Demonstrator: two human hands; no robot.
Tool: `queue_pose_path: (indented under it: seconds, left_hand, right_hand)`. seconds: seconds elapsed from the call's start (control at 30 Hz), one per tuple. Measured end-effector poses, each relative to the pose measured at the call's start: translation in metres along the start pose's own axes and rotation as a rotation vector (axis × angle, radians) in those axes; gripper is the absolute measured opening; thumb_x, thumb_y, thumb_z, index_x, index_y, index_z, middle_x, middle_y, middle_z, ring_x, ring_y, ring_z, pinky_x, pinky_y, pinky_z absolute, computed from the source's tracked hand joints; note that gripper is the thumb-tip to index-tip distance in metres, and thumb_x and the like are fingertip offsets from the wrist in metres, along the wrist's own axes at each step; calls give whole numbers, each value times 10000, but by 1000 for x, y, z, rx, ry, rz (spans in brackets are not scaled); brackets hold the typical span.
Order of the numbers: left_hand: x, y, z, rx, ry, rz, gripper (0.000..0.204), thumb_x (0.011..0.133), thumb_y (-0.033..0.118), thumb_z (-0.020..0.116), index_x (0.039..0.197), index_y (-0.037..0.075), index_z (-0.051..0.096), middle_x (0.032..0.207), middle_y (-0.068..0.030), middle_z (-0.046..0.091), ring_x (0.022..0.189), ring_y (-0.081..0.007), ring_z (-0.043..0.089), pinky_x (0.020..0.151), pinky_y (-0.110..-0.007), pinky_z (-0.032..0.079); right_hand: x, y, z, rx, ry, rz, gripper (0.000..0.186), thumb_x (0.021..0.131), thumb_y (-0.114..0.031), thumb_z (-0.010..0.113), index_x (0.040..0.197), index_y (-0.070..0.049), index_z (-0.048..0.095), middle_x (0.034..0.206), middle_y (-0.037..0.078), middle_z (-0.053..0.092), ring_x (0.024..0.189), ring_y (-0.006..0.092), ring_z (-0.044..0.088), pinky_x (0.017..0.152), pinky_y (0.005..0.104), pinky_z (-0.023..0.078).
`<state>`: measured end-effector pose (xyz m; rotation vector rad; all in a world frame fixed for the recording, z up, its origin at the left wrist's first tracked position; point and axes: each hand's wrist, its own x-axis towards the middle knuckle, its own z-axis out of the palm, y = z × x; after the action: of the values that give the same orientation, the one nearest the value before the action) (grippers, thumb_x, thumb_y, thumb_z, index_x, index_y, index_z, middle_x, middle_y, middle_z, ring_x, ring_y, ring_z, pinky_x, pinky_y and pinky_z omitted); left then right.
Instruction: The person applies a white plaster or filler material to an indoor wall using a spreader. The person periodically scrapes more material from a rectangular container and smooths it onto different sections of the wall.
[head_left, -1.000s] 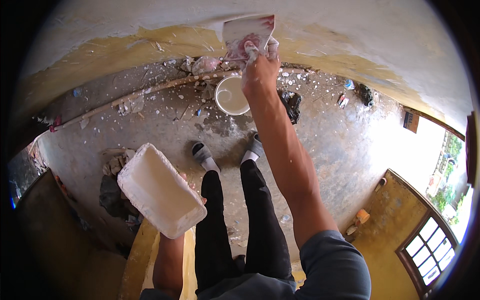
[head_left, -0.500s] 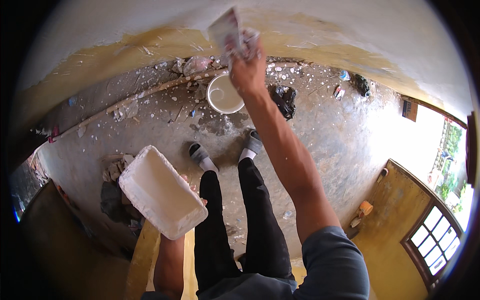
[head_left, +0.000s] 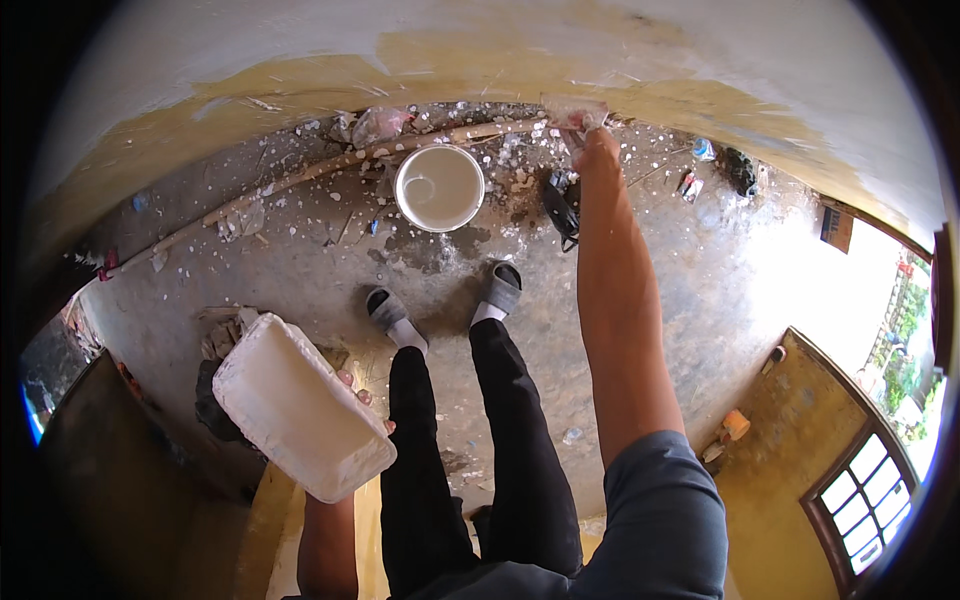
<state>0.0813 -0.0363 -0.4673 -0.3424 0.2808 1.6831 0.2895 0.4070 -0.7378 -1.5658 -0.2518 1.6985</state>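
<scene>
From below, my left hand grips a white rectangular plastic tub, its fingertips showing along the right rim. The tub is tilted, coated inside with a whitish paste. My right arm reaches far out toward the lower part of the wall, which is partly white and partly bare yellow. In my right hand is a putty knife, its wide blade smeared with white at the wall's foot. Whether the blade touches the wall I cannot tell.
A round white bucket stands on the floor beyond my sandalled feet, beside a black plastic bag. Along the wall lies a long wooden pole among white splatters and scraps. An orange container is by the yellow door at right.
My right hand with the putty knife has moved right and down the wall, away from above the bucket. The tub in my left hand has shifted slightly left and nearer to me.
</scene>
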Motion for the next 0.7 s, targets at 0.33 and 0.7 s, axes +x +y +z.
queue_pose_path:
  seconds: [0.33, 0.7]
  left_hand:
    - [24, -45, 13, 49, 42, 19, 589, 936, 462, 503, 1446, 207, 355, 1432, -133, 303, 1324, -378, 343, 998, -757, 265]
    - [33, -63, 9, 19, -7, -24, 657, 922, 502, 505, 1476, 213, 302, 1458, -157, 281, 1315, -417, 331, 973, -756, 275]
  right_hand:
    - [-151, -32, 51, 61, -182, -378, 158, 937, -104, 586, 1072, -32, 547, 1012, 108, 632, 928, 253, 628, 827, 433, 563]
    - [-41, -57, 11, 164, 116, -251, 264, 915, 8, 563, 1148, -5, 440, 927, 114, 603, 785, 183, 606, 673, 344, 561]
